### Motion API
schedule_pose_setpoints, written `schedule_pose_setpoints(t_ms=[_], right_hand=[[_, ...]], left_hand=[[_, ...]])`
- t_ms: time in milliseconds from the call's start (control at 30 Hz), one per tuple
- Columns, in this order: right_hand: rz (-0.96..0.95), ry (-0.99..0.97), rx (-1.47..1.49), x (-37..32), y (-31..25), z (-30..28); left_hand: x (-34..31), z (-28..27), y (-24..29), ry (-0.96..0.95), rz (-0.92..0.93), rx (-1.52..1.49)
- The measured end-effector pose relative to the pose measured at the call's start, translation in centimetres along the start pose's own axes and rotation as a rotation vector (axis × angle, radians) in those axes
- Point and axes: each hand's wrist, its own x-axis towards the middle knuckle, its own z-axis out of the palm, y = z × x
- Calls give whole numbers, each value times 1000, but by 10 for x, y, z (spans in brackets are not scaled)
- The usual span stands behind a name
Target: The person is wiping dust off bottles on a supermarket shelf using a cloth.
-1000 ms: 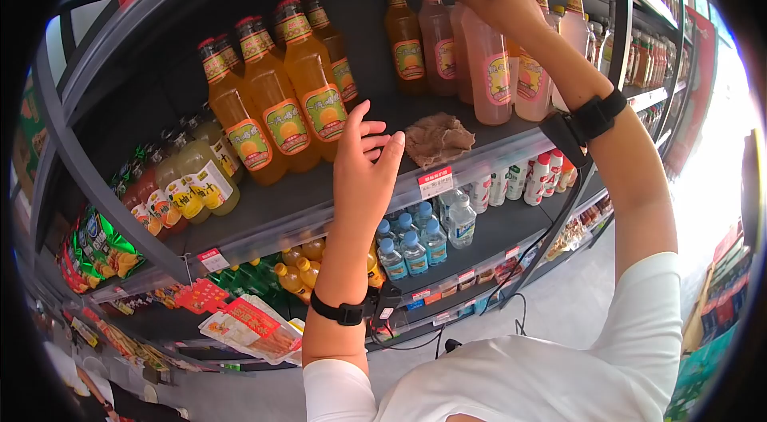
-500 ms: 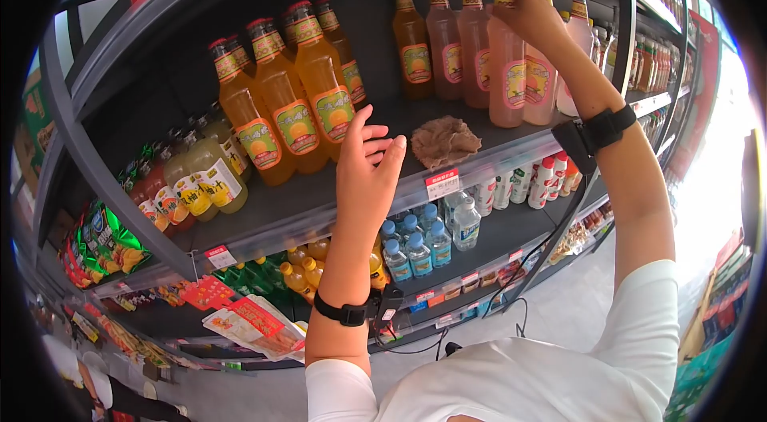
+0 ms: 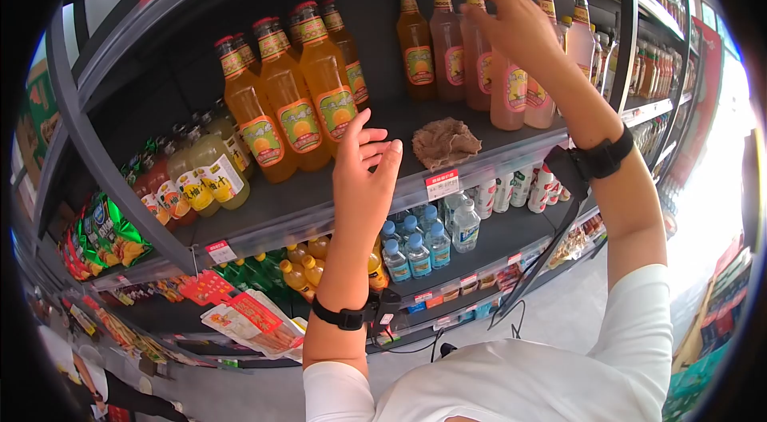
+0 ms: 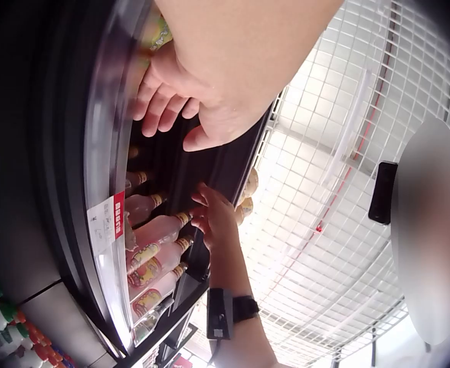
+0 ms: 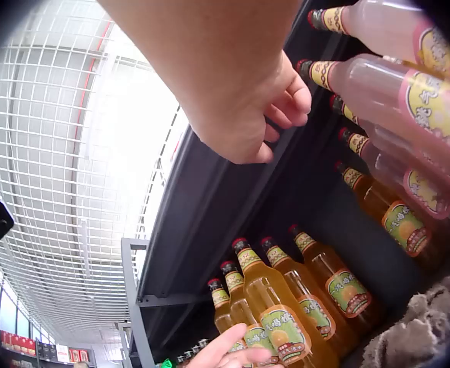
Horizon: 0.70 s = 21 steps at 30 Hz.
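My right hand (image 3: 519,23) is raised over a row of pink drink bottles on the shelf. Its fingers are loosely bent around nothing, close to the bottle necks. Below it stands the front pink bottle (image 3: 507,95), its neck hidden behind the hand in the head view. In the right wrist view the same hand (image 5: 274,115) hovers beside a pink bottle (image 5: 397,100). My left hand (image 3: 367,162) hangs relaxed and holds nothing, in front of several orange drink bottles (image 3: 300,114). A crumpled brown cloth (image 3: 446,144) lies on the shelf between the two groups.
A clear raised lip (image 3: 399,189) with a price tag (image 3: 442,184) runs along the shelf front. Smaller juice bottles (image 3: 216,174) stand at the left. Water bottles (image 3: 417,254) fill part of the shelf below. A dark upright post (image 3: 627,31) stands at the right.
My right hand has let go of the front pink bottle's neck, and its fingers have loosened. That bottle stays standing. The left hand keeps its loose pose.
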Motion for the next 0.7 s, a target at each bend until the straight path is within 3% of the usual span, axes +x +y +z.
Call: schedule_pose_setpoints(t_ms=[133, 233, 433, 700], right_hand=[[-112, -103, 108, 33, -1, 51], [274, -559, 282, 75, -20, 73], [453, -572, 497, 128, -11, 157], [387, -444, 386, 134, 4, 203]], left_hand=[[-6, 3, 1, -2, 7, -46], [-16, 4, 3, -1, 12, -80], [-37, -6, 9, 5, 26, -64], [-51, -22, 9, 35, -14, 17]])
